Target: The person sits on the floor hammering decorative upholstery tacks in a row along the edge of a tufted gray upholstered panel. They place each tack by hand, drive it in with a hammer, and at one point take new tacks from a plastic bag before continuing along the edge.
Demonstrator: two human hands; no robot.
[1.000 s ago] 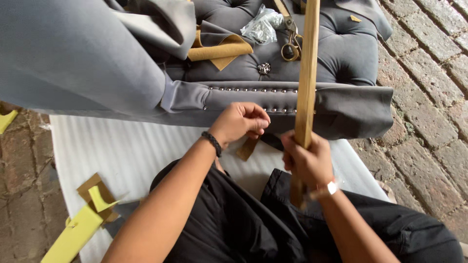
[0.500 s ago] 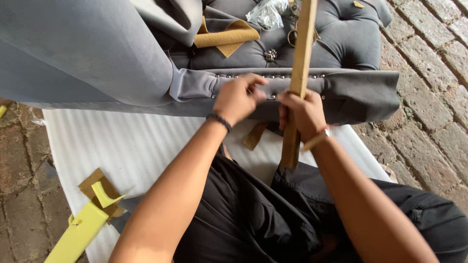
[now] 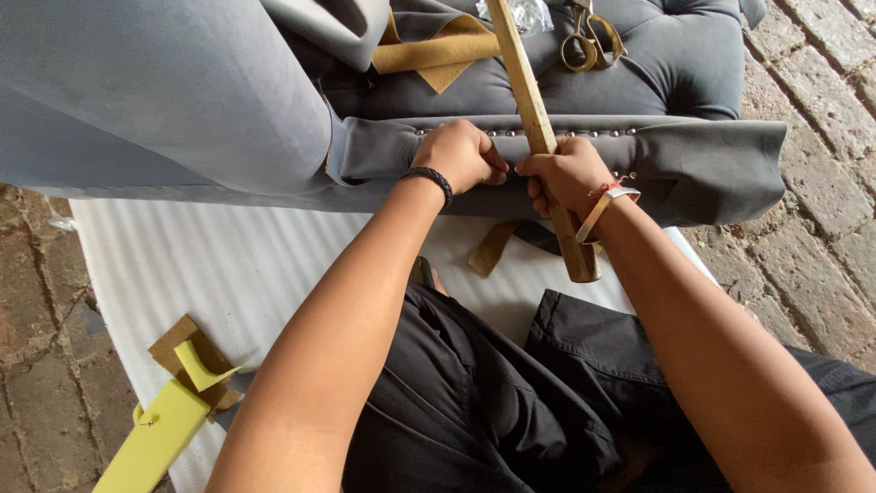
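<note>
A grey tufted sofa lies in front of me, its front rail lined with round metal studs. My left hand, a dark band at the wrist, is closed and pressed against the rail's fabric by the stud row; whether it pinches a stud I cannot tell. My right hand grips a long wooden stick that leans up across the rail. The stick's lower end hangs just above my lap.
Scissors, a clear plastic bag and tan cardboard pieces lie on the seat. White foam sheet covers the brick floor. A yellow-green strip and cardboard scraps lie at lower left. Another tan strip hangs below the rail.
Both hands have come up to the studded rail. The stick has tilted from nearly upright to leaning left, and the view has come closer to the sofa.
</note>
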